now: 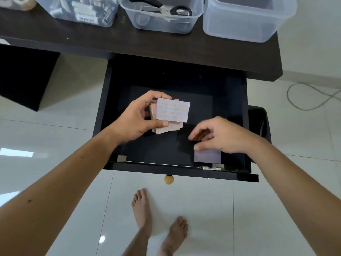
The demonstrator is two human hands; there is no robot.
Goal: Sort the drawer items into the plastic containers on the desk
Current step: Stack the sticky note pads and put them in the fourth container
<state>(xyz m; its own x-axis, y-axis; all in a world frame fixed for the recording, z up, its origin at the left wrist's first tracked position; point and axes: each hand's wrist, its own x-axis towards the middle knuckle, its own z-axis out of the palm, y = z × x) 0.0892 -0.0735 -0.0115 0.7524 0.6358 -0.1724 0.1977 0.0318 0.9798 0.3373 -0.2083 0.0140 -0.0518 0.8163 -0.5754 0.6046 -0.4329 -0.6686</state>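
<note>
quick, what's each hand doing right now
Left hand: grips a stack of cards above the drawer.
Right hand: fingers bent over a flat card in the drawer; blurred, grip cannot be told.

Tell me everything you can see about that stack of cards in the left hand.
The stack of pale pinkish rectangular cards looks like thin card or paper, fanned unevenly so that edges stick out at different angles. The top card is whitish with rows of small orange marks, too blurred to read. The left hand holds it over the open black drawer, thumb on the near edge and fingers curled over the far side.
</note>
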